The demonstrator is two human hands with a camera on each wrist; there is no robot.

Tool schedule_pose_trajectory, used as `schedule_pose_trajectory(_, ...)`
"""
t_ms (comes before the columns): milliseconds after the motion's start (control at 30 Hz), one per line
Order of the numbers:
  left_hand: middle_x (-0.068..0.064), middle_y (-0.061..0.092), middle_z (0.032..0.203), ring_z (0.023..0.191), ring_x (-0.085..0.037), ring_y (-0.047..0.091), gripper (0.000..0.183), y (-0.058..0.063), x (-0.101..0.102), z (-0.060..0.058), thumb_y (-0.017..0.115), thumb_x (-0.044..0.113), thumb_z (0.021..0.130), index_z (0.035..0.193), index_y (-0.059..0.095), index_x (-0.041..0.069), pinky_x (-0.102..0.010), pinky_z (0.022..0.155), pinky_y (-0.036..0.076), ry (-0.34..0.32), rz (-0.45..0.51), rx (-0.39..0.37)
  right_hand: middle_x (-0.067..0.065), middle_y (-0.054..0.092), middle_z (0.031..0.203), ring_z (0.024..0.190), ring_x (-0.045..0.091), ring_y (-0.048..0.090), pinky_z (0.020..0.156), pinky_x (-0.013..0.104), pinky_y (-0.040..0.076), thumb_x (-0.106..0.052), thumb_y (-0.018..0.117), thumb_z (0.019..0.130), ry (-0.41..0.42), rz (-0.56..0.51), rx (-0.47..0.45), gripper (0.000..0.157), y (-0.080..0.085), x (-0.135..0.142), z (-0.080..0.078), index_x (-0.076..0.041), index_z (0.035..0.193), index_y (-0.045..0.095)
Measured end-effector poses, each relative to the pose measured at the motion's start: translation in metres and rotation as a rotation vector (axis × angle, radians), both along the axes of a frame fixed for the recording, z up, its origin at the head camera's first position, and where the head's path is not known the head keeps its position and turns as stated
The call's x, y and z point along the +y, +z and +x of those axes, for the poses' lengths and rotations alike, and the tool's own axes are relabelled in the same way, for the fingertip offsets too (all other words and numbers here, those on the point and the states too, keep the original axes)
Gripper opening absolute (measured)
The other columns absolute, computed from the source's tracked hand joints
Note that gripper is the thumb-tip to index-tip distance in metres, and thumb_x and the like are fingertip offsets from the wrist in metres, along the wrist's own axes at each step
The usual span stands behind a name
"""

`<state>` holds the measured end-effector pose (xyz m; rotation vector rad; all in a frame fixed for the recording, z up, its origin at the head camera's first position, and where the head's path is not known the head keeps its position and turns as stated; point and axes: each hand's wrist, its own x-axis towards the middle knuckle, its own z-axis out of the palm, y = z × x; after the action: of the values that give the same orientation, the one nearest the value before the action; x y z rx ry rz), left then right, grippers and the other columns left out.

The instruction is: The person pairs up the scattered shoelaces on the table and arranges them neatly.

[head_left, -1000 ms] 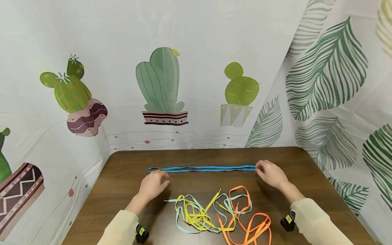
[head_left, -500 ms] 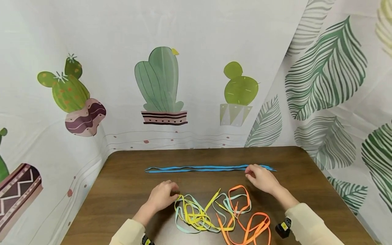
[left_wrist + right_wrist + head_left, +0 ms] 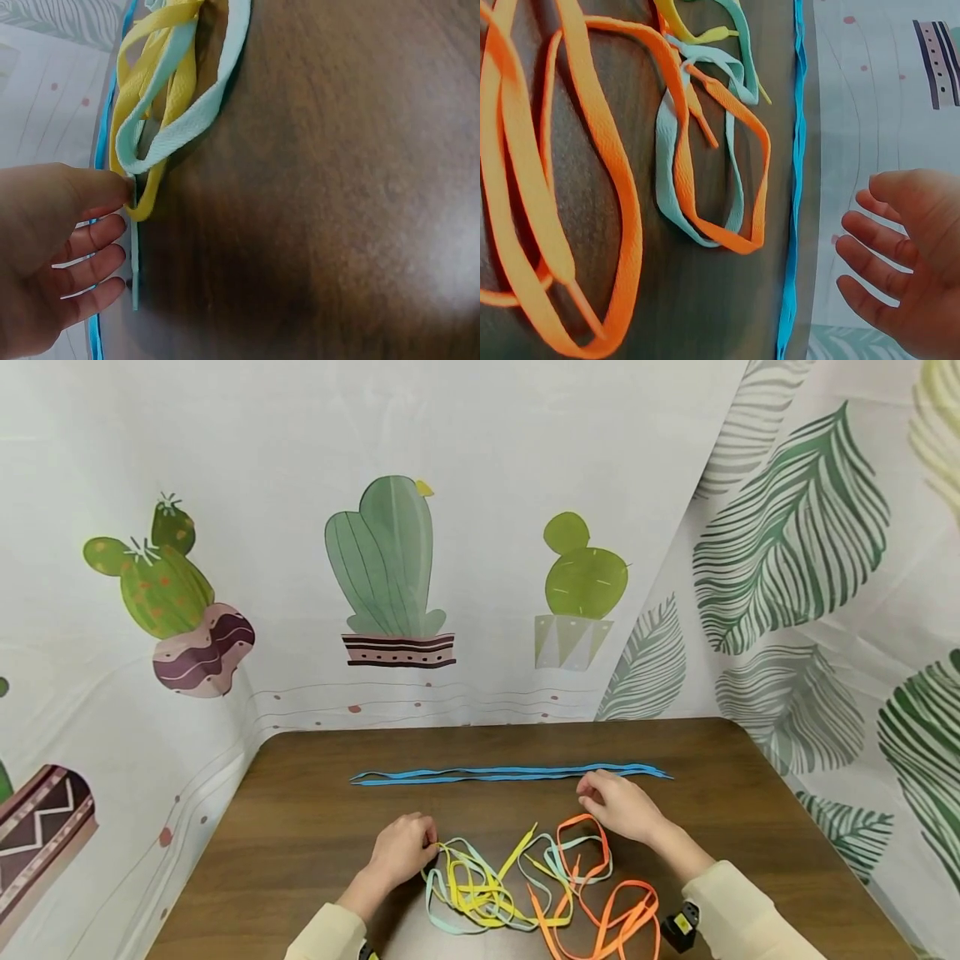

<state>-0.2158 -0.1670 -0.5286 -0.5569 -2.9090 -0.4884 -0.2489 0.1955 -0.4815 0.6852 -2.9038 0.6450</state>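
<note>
My left hand [image 3: 405, 850] is at the left end of a loose tangle and pinches a mint-green shoelace [image 3: 184, 142] between thumb and index finger. Its thin tip hangs below the pinch in the left wrist view. A yellow shoelace [image 3: 178, 94] loops through the mint one, close to the fingertips. Above the table, just in front of a blue shoelace [image 3: 798, 105], my right hand [image 3: 621, 806] holds nothing, fingers loosely bent. That blue lace lies stretched out in doubled strands across the far side. Nearer to me on the right, an orange shoelace [image 3: 630, 217] lies in loops, partly crossing the mint one.
The brown wooden table [image 3: 300, 827] ends at a hanging white cloth [image 3: 487, 568] printed with cacti and leaves. Black wrist cameras are strapped below both sleeves, the right camera [image 3: 681, 927] close beside the orange loops.
My left hand has come from the blue lace's left end down to the mint lace and pinched it. My right hand has let go of the blue lace's right end and moved left.
</note>
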Motion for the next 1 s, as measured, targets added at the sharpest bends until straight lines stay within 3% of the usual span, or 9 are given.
schedule_pose_trajectory(233, 0.012, 0.042, 0.062, 0.054, -0.004, 0.039, 0.021, 0.007, 0.001, 0.002, 0.068, 0.013, 0.074, 0.068, 0.049, 0.019, -0.021, 0.046, 0.031, 0.007, 0.051, -0.017, -0.008, 0.057, 0.086, 0.074, 0.004, 0.052, 0.062, 0.024, 0.045, -0.015, 0.065, 0.084, 0.071, -0.023, 0.009, 0.008, 0.002, -0.006, 0.004, -0.018, 0.090, 0.061)
schedule_pose_trajectory(500, 0.011, 0.052, 0.064, 0.054, -0.003, 0.043, 0.015, 0.032, 0.006, 0.006, 0.065, 0.006, 0.078, 0.081, 0.054, 0.016, -0.020, 0.050, 0.036, -0.048, 0.178, -0.027, -0.009, 0.057, 0.085, 0.075, 0.005, 0.055, 0.065, 0.025, 0.047, -0.016, 0.065, 0.084, 0.090, -0.037, 0.014, 0.008, 0.007, -0.017, 0.006, -0.018, 0.091, 0.061)
schedule_pose_trajectory(633, 0.014, 0.058, 0.070, 0.060, 0.002, 0.049, 0.013, 0.042, 0.011, 0.006, 0.065, 0.008, 0.079, 0.082, 0.060, 0.020, -0.018, 0.055, 0.041, -0.056, 0.232, -0.030, -0.009, 0.057, 0.085, 0.075, 0.005, 0.055, 0.065, 0.025, 0.047, -0.016, 0.064, 0.085, 0.106, -0.037, 0.004, 0.008, 0.008, -0.023, 0.008, -0.018, 0.092, 0.061)
schedule_pose_trajectory(767, 0.017, 0.057, 0.069, 0.059, 0.004, 0.049, 0.015, 0.059, 0.017, 0.007, 0.066, 0.010, 0.079, 0.078, 0.061, 0.024, -0.018, 0.055, 0.041, -0.066, 0.276, -0.022, -0.010, 0.056, 0.084, 0.075, 0.003, 0.055, 0.065, 0.024, 0.047, -0.017, 0.063, 0.085, 0.122, -0.036, -0.009, 0.008, 0.007, -0.028, 0.010, -0.019, 0.092, 0.060)
schedule_pose_trajectory(1000, 0.021, 0.054, 0.066, 0.056, 0.005, 0.046, 0.014, 0.092, 0.032, 0.004, 0.067, 0.015, 0.078, 0.076, 0.061, 0.027, -0.017, 0.051, 0.039, -0.060, 0.277, 0.057, -0.010, 0.058, 0.087, 0.076, 0.002, 0.055, 0.065, 0.022, 0.047, -0.016, 0.063, 0.086, 0.202, -0.081, -0.016, 0.010, 0.007, -0.040, 0.013, -0.019, 0.095, 0.060)
